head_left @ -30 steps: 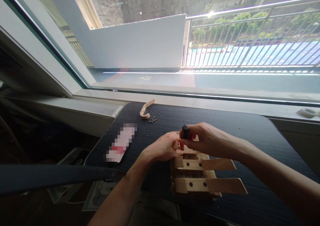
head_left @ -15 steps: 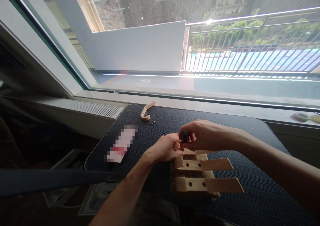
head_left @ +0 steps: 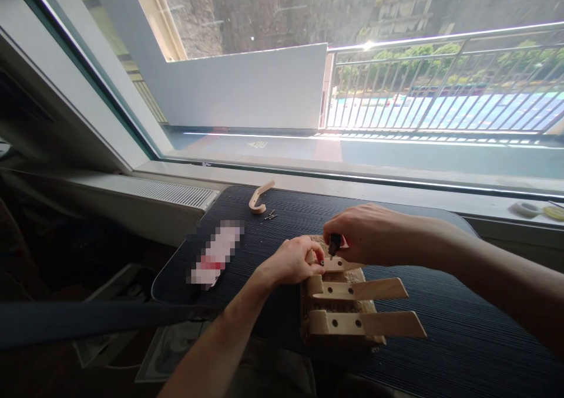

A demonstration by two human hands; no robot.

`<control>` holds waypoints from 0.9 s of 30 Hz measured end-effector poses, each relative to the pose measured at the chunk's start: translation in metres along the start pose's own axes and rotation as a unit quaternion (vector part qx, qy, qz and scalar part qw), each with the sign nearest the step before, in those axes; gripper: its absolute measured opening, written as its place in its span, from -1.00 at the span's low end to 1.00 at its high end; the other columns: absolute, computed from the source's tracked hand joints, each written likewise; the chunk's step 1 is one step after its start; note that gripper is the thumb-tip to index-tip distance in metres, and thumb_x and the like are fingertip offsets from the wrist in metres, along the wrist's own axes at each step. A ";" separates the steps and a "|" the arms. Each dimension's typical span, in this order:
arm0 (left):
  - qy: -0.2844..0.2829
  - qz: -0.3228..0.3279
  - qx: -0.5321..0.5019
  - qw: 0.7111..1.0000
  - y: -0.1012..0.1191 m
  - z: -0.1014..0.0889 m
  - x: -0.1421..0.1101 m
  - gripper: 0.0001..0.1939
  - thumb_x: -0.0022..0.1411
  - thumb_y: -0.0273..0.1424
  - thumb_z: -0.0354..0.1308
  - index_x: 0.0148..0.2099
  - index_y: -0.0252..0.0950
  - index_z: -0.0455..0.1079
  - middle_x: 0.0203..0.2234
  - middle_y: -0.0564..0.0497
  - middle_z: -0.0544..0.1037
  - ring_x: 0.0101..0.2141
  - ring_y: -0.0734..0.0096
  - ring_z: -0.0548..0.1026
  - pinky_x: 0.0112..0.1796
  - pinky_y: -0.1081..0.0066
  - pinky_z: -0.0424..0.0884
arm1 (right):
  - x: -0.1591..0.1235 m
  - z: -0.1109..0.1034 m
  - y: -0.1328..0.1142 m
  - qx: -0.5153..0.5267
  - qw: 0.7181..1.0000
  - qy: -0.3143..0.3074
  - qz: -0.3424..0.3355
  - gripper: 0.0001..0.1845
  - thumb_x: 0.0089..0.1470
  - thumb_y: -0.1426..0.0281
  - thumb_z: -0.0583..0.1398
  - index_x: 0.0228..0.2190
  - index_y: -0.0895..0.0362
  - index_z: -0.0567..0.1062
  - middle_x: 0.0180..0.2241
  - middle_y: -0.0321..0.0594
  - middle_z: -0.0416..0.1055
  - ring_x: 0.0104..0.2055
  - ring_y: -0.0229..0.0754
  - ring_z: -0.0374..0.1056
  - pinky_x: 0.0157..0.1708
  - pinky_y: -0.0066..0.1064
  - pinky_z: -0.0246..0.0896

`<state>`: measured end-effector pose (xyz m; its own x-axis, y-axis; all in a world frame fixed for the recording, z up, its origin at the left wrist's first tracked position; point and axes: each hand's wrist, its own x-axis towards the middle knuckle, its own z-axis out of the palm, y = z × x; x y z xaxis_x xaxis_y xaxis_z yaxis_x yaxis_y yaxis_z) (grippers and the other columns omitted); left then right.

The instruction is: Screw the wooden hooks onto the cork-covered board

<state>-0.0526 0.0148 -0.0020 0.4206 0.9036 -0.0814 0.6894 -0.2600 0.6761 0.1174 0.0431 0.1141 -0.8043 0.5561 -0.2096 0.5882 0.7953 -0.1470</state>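
In the head view, my left hand is closed, thumb and fingertips pinched at a small dark screw on the far wooden hook. My right hand grips a short screwdriver by its dark handle. The screwdriver's tip points down, just right of the screw and apart from it. Two more wooden hooks, the middle one and the near one, lie across a rough wooden block, each with two dark screws in it. My left fingers cover part of the far hook.
A loose wooden hook and several loose screws lie at the back of the dark table. A blurred pinkish packet is at the left. Rolls of tape rest on the windowsill at right.
My right hand has moved slightly right, lifting the screwdriver off the screw beside my left fingertips. The screw and more of the far hook now show. My left hand stays in place.
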 end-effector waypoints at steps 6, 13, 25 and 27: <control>-0.007 -0.017 0.013 1.000 0.005 -0.003 -0.001 -0.80 0.01 -0.31 0.17 -0.30 -0.30 0.41 -0.46 0.07 0.43 -0.43 0.44 0.36 -0.41 0.50 0.27 | -0.002 -0.002 -0.002 0.021 0.999 0.023 0.005 -0.88 -0.10 0.41 0.12 -0.53 0.10 0.47 -0.59 -0.30 0.37 -0.59 -0.34 0.13 -0.59 -0.47 -0.12; -0.008 0.003 0.014 1.000 -0.002 -0.001 0.000 -0.81 0.02 -0.31 0.17 -0.28 -0.24 0.44 -0.36 0.05 0.45 -0.35 0.40 0.39 -0.32 0.48 0.30 | -0.011 0.006 0.004 0.085 0.996 0.005 0.010 -0.87 -0.10 0.34 0.14 -0.53 0.10 0.48 -0.59 -0.31 0.37 -0.58 -0.33 0.14 -0.59 -0.48 -0.07; -0.035 0.016 -0.001 0.999 0.002 -0.005 -0.001 -0.84 0.04 -0.33 0.14 -0.29 -0.23 0.44 -0.32 0.04 0.45 -0.33 0.40 0.40 -0.30 0.49 0.31 | -0.057 0.037 0.017 0.150 0.986 -0.051 0.047 -0.88 -0.07 0.41 0.08 -0.58 0.11 0.38 -0.65 -0.39 0.21 -0.62 -0.38 -0.01 -0.66 -0.51 -0.16; -0.039 0.021 -0.001 0.999 0.002 -0.004 0.000 -0.84 0.05 -0.34 0.13 -0.29 -0.24 0.44 -0.32 0.05 0.45 -0.32 0.40 0.40 -0.31 0.49 0.31 | -0.056 0.037 0.015 0.138 0.989 -0.042 0.042 -0.90 -0.11 0.45 0.08 -0.59 0.11 0.36 -0.66 -0.39 0.22 -0.62 -0.38 -0.01 -0.66 -0.50 -0.18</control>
<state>-0.0541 0.0158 0.0025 0.4940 0.8626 -0.1089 0.6683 -0.2966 0.6822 0.1744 0.0148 0.0878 -0.7486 0.5862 -0.3097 0.6625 0.6445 -0.3817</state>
